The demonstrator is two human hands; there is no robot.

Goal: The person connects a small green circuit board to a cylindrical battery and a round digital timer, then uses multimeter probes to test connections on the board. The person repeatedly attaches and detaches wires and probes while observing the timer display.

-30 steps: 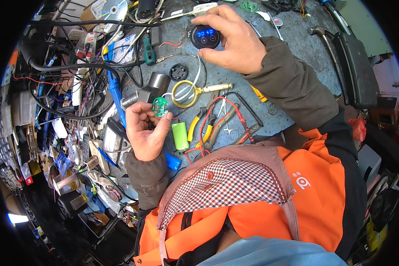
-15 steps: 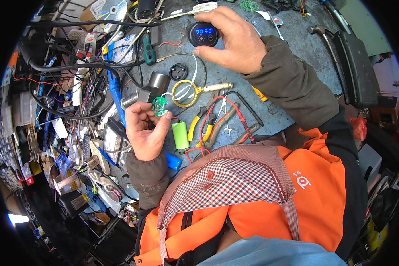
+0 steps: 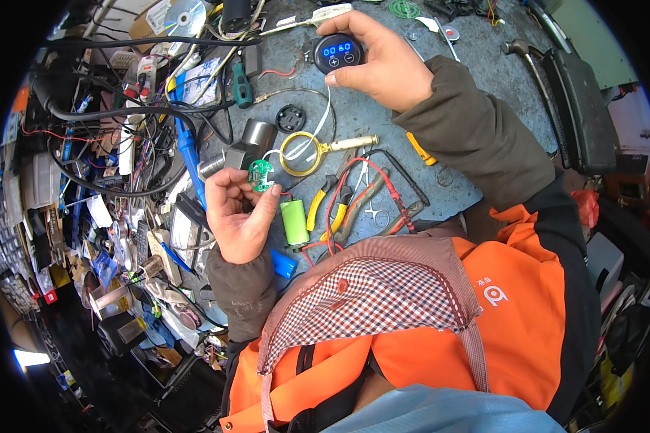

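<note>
My left hand (image 3: 240,216) pinches a small round green circuit board (image 3: 260,173) between thumb and fingers. A red wire runs from the board toward a green battery cell (image 3: 295,222) lying just beside it. Farther up, my right hand (image 3: 383,61) grips a round black display module (image 3: 337,53) by its rim; blue digits glow on its face above plus and minus marks. A white cable (image 3: 323,119) hangs from the module and passes over a gold-rimmed magnifying glass (image 3: 301,153) toward the board. Beyond the left hand lies a dark metal cylinder (image 3: 258,136).
Pliers with yellow grips (image 3: 316,207) and red and black test leads (image 3: 390,189) lie near my apron. A green screwdriver (image 3: 241,86) and a black round cap (image 3: 291,117) rest farther off. Tangled cables and parts crowd the left; a hammer (image 3: 516,47) lies at right.
The display module has tilted and shifted slightly right in my right hand, and its lit digits have changed. My left hand has barely moved.
</note>
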